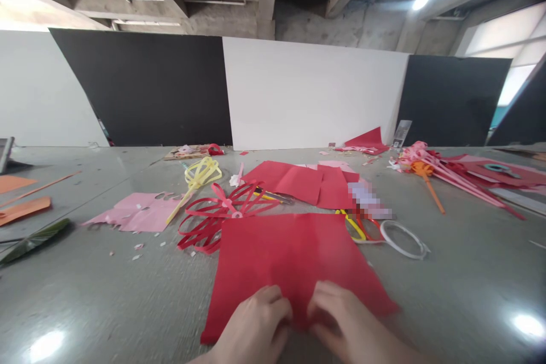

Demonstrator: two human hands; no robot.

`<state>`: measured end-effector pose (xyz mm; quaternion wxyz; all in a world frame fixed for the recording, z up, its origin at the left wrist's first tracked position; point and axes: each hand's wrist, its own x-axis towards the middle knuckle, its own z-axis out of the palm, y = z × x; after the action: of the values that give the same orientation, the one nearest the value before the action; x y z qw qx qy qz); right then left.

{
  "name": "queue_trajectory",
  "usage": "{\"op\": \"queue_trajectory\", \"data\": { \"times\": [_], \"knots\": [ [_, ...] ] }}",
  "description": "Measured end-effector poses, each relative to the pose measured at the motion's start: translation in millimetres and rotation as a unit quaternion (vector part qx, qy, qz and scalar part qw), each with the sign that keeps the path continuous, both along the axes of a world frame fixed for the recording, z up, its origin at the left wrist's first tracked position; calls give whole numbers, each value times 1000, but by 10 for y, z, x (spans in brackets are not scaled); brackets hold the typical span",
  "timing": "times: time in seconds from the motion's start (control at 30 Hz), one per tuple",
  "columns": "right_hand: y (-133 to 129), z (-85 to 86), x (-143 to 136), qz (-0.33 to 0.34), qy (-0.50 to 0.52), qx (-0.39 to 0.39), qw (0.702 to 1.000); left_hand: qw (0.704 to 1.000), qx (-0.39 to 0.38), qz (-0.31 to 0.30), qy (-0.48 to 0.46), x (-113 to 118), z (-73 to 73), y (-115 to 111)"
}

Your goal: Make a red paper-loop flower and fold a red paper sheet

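Note:
A large red paper sheet (285, 250) lies on the grey tabletop in front of me, its near edge by my fingers. My left hand (260, 315) has its fingers curled and closed on that edge, left of the middle. A short gap away, my right hand (336, 313) closes on the same edge with bent fingers. Both thumbs are mostly hidden beneath the hands. Just beyond the sheet's far left corner sits a flower-like shape of looped red paper strips (222, 210). Yellow handles (356, 227) and red handles, perhaps of scissors, show past the far right corner.
More red paper sheets (294, 179) lie farther back. Around them are a white coil (405, 239), a yellow looped-strip flower (198, 173), a pink paper sheet (143, 210) and small scraps. Orange paper (25, 209) and a green leaf (38, 240) are at left; pink strips (452, 173) at right.

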<state>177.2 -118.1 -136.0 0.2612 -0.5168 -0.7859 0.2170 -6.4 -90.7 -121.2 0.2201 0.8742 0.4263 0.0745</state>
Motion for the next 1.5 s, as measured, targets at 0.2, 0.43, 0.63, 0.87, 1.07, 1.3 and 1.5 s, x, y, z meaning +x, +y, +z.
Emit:
{"op": "queue_trajectory", "data": {
  "times": [0.2, 0.43, 0.63, 0.87, 1.07, 1.3, 1.5],
  "knots": [
    [-32, 60, -30, -32, -10, -53, 998, 999, -36, -5, -23, -7, -12, 7],
    [-85, 289, -11, -41, 4, -86, 995, 995, -54, 5, -80, -52, -14, -3],
    [-33, 274, 90, -8, 1, -97, 995, 998, -56, -25, -26, -72, 75, -10],
    [18, 217, 98, 35, -9, -90, 995, 998, -1, -38, 52, -63, 145, -23],
    [-26, 243, 111, 44, -7, -48, 998, 984, 65, -89, 136, -44, 145, -17],
    [-6, 96, 130, 39, -72, 11, 997, 964, 183, -112, 158, -39, -30, -86],
    [-3, 29, 178, 119, -158, 68, 978, 944, 312, -66, 78, -54, -343, -155]
  ]
}}
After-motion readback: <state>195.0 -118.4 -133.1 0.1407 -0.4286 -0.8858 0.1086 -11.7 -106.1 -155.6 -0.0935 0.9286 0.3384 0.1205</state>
